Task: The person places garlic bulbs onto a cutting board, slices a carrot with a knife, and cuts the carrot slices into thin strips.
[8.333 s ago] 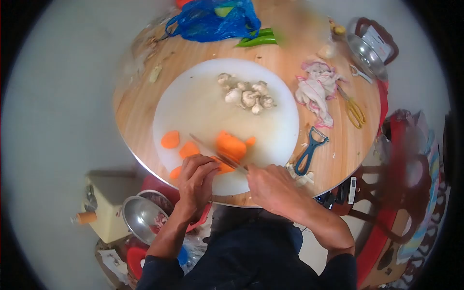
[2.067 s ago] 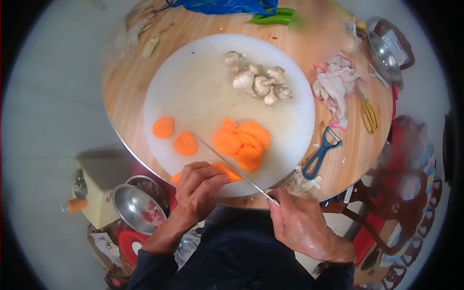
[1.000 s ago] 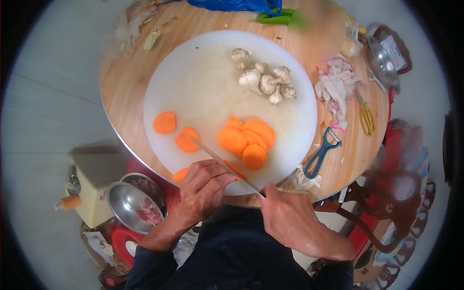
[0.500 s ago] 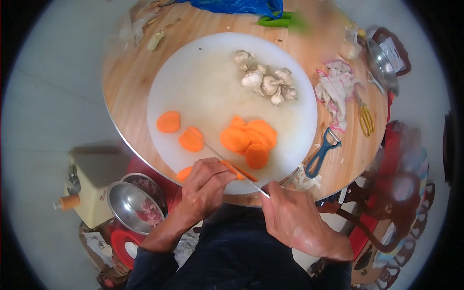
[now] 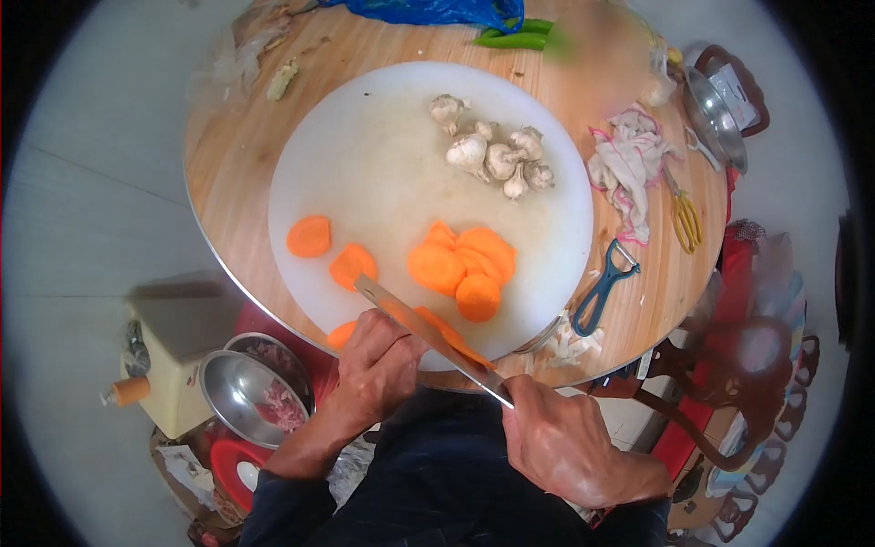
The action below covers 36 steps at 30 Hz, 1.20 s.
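Observation:
My right hand (image 5: 574, 442) is wrapped around the handle of a knife (image 5: 428, 337), whose blade slants up and left across the front of a round white cutting board (image 5: 365, 164). My left hand (image 5: 378, 365) is closed, fingers curled close behind the blade over a carrot (image 5: 342, 335) that peeks out at its left; the fingertips are mostly hidden. Thin carrot slices (image 5: 456, 339) lean along the blade's far side. One carrot slice (image 5: 353, 266) lies by the knife tip, another (image 5: 309, 236) farther left. A pile of carrot slices (image 5: 463, 260) sits mid-board, with several garlic bulbs (image 5: 501, 160) behind.
On the round wooden table (image 5: 237, 182), a peeler (image 5: 606, 287), yellow-handled scissors (image 5: 686, 221) and a crumpled cloth (image 5: 629, 169) lie right of the board. Green peppers (image 5: 515, 36) and a blue bag (image 5: 437, 11) are at the back. Metal bowls (image 5: 232, 392) with meat stand lower left.
The knife blade has tilted so its broad face now shows, and carrot slices lean away from it. My left hand has drawn slightly back and left. The whole view has shifted a little.

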### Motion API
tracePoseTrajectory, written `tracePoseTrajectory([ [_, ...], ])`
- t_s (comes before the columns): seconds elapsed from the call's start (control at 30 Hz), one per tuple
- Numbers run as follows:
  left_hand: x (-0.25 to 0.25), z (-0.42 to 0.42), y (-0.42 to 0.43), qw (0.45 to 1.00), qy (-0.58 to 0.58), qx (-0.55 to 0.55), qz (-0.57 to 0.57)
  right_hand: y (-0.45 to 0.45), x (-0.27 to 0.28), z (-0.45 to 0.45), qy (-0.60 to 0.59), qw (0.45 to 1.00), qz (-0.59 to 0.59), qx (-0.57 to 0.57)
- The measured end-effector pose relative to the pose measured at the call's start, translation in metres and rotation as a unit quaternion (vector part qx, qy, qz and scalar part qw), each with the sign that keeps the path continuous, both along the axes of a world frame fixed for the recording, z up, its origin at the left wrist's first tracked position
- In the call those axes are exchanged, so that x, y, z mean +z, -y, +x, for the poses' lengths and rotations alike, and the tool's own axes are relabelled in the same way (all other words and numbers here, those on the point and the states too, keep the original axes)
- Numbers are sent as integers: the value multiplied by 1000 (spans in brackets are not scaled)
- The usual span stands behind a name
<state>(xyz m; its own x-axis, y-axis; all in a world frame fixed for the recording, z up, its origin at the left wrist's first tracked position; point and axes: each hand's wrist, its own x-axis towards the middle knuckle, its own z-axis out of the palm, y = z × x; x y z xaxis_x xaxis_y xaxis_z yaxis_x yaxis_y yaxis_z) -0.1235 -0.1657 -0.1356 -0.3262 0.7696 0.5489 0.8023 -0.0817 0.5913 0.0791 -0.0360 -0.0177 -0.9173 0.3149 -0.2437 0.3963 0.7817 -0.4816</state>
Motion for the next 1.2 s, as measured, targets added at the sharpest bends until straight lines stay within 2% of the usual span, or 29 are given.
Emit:
tracePoseTrajectory([
  [0.43, -1, -2, -1, 1000, 4, -12, 12, -7, -16, -26, 2, 1000, -23, -10],
  [0.5, -3, -2, -2, 1000, 2, -16, 18, -8, -30, -36, 18, 996, -79, -27],
  [0.63, -5, 1, 0, 999, 6, -17, 31, -11, -47, -49, -2, 998, -50, -48],
  [0.8, 2, -3, 1, 1000, -11, -8, 15, -21, -51, -43, -63, 992, -89, -64],
  [1.03, 2, -6, 2, 1000, -13, -4, 3, -21, -18, -36, -53, 993, -74, -79],
  [1.2, 2, -5, 1, 1000, 1, -2, -1, -12, -7, -22, -28, 997, -63, -32],
])
